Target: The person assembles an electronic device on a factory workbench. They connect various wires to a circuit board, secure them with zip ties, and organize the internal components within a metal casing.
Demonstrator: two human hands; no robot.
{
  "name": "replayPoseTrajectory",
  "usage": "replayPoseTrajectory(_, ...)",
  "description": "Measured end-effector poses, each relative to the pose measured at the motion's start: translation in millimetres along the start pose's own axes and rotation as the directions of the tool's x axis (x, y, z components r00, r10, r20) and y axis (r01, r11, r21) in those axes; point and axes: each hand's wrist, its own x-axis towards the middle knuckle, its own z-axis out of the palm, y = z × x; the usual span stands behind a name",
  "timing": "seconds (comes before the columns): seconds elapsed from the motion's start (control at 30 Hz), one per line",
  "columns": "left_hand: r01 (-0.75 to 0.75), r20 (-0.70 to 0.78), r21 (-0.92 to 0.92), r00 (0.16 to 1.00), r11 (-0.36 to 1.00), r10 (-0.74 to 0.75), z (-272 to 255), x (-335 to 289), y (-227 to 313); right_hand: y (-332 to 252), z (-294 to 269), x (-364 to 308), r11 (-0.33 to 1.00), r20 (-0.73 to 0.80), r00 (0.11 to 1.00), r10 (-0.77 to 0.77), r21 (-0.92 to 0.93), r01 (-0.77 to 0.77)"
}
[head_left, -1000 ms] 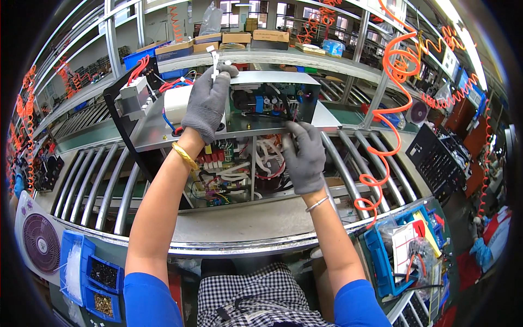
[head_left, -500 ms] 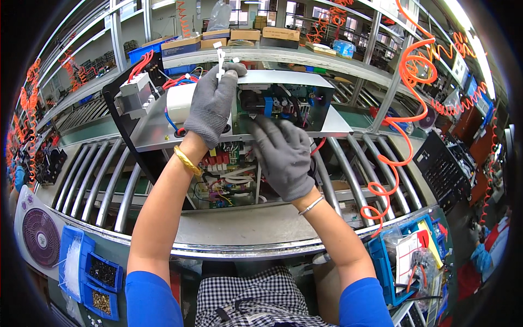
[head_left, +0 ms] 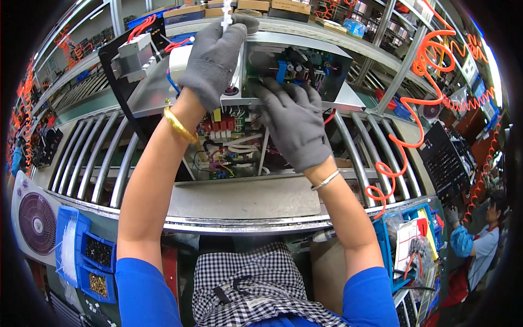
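Grey gloves [head_left: 297,122], orange coiled hose [head_left: 419,103]

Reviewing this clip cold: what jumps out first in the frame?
Two grey-gloved hands at centre top: the left hand pinches a small white plastic piece above an open metal chassis packed with wiring and boards, while the right hand reaches into its upper compartment. An orange coiled hose loops down the right side, and a white fan sits at lower left.

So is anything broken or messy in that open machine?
Nothing looks broken or spilled. The open metal chassis sits square on the rollers, wires tucked inside. The left hand grips a small white part; the right hand rests inside.
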Motion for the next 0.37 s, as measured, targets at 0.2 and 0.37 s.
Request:
replayPoseTrajectory(0.2, 0.341, 0.250, -0.144, 0.921, 0.929, -0.300, -23.3, -90.4, 48.7, -22.2, -40.2, -46.7, 0.821, 0.073, 0.953, 0.293, 0.492, -0.290)
replayPoseTrajectory(0.37, 0.744, 0.391, -0.150, 0.650, 0.651, -0.652, -21.1, -189.4, -37.5, -46.1, -22.8, -94.7, 0.235, 0.472, 0.769, 0.431, 0.764, -0.600)
